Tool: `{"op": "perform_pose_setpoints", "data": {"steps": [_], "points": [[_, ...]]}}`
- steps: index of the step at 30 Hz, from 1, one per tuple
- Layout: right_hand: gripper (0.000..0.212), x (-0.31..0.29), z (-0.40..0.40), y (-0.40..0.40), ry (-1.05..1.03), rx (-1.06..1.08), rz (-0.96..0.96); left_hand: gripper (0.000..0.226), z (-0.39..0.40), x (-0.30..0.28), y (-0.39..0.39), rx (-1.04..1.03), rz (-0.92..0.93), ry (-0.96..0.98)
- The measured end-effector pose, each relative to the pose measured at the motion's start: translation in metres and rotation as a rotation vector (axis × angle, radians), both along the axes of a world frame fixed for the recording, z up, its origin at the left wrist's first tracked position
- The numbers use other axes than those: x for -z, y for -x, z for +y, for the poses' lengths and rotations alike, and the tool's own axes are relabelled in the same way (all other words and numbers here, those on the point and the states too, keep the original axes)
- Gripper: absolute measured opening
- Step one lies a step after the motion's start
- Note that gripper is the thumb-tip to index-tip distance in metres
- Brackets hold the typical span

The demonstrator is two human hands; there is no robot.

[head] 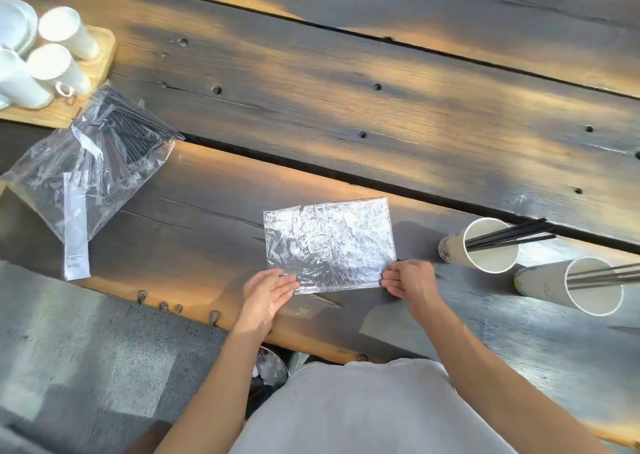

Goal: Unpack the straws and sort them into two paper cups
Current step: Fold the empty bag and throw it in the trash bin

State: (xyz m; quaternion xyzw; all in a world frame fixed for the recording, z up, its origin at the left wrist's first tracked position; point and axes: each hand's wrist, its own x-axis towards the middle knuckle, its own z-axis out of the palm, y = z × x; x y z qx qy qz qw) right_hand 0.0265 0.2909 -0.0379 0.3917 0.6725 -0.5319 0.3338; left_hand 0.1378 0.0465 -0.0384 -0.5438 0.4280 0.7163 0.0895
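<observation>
Both hands work the near edge of a flattened, crinkled clear wrapper (329, 244) lying on the dark plank table (381, 114) close to its near edge. Left hand (268, 296) rests with straight fingers on the wrapper's near-left corner; right hand (408, 280), fingers curled, pinches the near-right corner.

Just right of the wrapper stand two paper cups, each holding a few black straws that lean out over the rim toward the table's right side: one cup (479, 245) sits farther in, the other cup (571, 285) nearer the right edge.

Toward the left edge lies a larger clear plastic bag (90, 173), rumpled, with a bundle of black straws (135, 134) inside and a white label strip on its near side.

At the far-left corner a light wooden tray (104, 58) carries several white cups (59, 65), next to white crockery cut off at the left.
</observation>
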Motion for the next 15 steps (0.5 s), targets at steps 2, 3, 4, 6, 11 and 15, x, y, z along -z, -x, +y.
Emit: {"op": "perform_pose_setpoints", "data": {"steps": [2, 3, 4, 6, 11, 15], "points": [[0.022, 0.002, -0.001, -0.002, -0.034, 0.014, 0.052, 0.015, 0.001, -0.003, 0.007, 0.009, -0.030, 0.079], [0.020, 0.001, -0.002, -0.004, -0.056, 0.010, 0.082, 0.015, 0.003, -0.005, 0.014, 0.045, -0.026, 0.119], [0.018, 0.000, -0.004, -0.005, -0.067, 0.001, 0.107, 0.016, 0.006, -0.007, 0.022, 0.093, -0.001, 0.134], [0.014, -0.004, -0.012, -0.007, -0.023, -0.013, 0.133, 0.018, 0.014, -0.012, 0.042, 0.219, 0.052, 0.096], [0.017, -0.009, -0.023, 0.001, 0.262, -0.088, -0.025, 0.024, 0.027, -0.013, 0.099, 0.212, 0.114, -0.169], [0.017, -0.007, -0.011, 0.010, 0.216, -0.103, -0.044, 0.030, 0.007, -0.003, 0.119, 0.133, 0.092, -0.147]]}}
